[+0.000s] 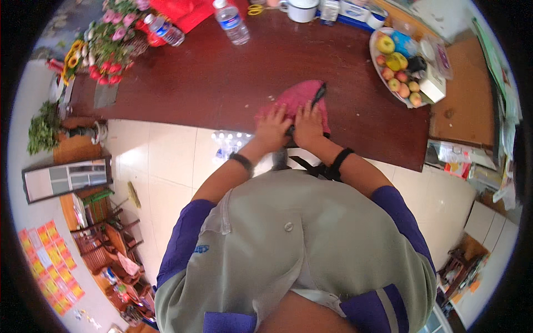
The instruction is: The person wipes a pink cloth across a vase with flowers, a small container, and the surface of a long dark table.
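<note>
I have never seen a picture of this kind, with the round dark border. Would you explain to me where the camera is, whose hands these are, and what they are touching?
There is no robot here. One person wears a wide fisheye camera on the head, looking down, so straight edges bend near the rim. The grey shirt below is the wearer's own.

The left hand and right hand are bare. Both lie with fingers spread on a pink cloth item with dark trim, on a dark red table. They seem to rest or press on it rather than lift it.

Farther back are flowers, two clear bottles and a white mug. To the right, a plate carries fruit and other small things.
</note>
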### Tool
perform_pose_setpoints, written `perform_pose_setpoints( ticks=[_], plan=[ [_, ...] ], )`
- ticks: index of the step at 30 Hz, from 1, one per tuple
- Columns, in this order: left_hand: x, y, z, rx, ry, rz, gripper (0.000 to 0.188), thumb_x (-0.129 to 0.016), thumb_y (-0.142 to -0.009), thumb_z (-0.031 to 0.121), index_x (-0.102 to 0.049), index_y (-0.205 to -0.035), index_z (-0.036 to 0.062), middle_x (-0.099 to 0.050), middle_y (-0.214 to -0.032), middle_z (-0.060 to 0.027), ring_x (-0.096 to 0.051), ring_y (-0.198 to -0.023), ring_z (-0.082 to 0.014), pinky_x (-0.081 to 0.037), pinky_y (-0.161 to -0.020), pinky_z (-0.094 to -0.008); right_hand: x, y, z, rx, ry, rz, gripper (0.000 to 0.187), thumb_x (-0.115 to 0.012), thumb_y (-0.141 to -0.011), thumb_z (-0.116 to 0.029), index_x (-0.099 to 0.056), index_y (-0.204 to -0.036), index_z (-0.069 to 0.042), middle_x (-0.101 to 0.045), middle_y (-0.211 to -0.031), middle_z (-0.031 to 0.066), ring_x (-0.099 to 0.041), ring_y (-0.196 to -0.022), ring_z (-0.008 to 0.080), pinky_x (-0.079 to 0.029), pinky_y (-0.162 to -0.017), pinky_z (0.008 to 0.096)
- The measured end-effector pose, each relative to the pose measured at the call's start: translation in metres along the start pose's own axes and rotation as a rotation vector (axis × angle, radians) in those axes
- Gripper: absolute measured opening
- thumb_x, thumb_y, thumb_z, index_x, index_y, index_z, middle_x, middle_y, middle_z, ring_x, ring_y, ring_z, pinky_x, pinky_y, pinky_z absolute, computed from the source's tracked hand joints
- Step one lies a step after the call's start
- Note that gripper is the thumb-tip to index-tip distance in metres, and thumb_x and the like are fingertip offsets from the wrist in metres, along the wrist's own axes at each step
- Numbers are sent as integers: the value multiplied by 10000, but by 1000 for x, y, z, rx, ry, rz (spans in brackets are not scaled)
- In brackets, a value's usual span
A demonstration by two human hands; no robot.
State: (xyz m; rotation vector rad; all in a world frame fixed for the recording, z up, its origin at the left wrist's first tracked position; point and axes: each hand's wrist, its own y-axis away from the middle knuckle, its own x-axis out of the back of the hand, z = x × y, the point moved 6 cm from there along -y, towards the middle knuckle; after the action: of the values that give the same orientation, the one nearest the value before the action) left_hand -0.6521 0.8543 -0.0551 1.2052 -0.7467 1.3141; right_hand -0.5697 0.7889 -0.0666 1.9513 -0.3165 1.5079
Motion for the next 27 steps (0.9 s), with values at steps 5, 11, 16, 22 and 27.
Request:
perform_pose_setpoints(
  ticks=[5,11,16,22,27],
  plan=[
    [2,79,-102,227,-24,242,654,-741,-602,232,-476,-1196,154,-247,-1430,-181,-199,-1329,-399,-171,-1052,-567,-6,-7,-98,359,-145,-19,629,-557,-764,-198,-353,-1320,14,-220,-1419,269,-231,-1291,483,-274,-1037,517],
    [20,59,-87,200,119,63,677,-744,-623,272,-460,-1227,158,-185,-1458,-200,-147,-1343,-425,-208,-1046,-571,4,2,-79,418,-82,17,484,-490,-810,-162,-445,-1269,-16,-306,-1400,195,-321,-1254,423,-331,-1007,488],
    [18,4,-35,-12,124,-69,704,-715,-682,335,-423,-1300,166,-145,-1471,-207,-119,-1358,-411,-209,-1041,-584,15,1,-1,123,-59,47,378,-505,-818,-181,-511,-1176,-59,-358,-1381,150,-356,-1240,384,-357,-981,481],
    [2,-61,46,-339,187,-143,709,-674,-738,367,-393,-1338,114,-164,-1467,-210,-123,-1353,-419,-209,-1036,-587,11,50,107,-114,-105,206,438,-541,-832,-246,-460,-1206,-33,-414,-1332,199,-397,-1209,388,-341,-998,467],
    [-4,-86,109,-468,144,-330,671,-655,-756,337,-403,-1327,90,-170,-1471,-190,-136,-1359,-387,-212,-1034,-592,-31,76,168,-444,-311,339,680,-507,-855,-358,-233,-1391,-41,-312,-1390,245,-302,-1277,416,-190,-1081,475]
  ],
)
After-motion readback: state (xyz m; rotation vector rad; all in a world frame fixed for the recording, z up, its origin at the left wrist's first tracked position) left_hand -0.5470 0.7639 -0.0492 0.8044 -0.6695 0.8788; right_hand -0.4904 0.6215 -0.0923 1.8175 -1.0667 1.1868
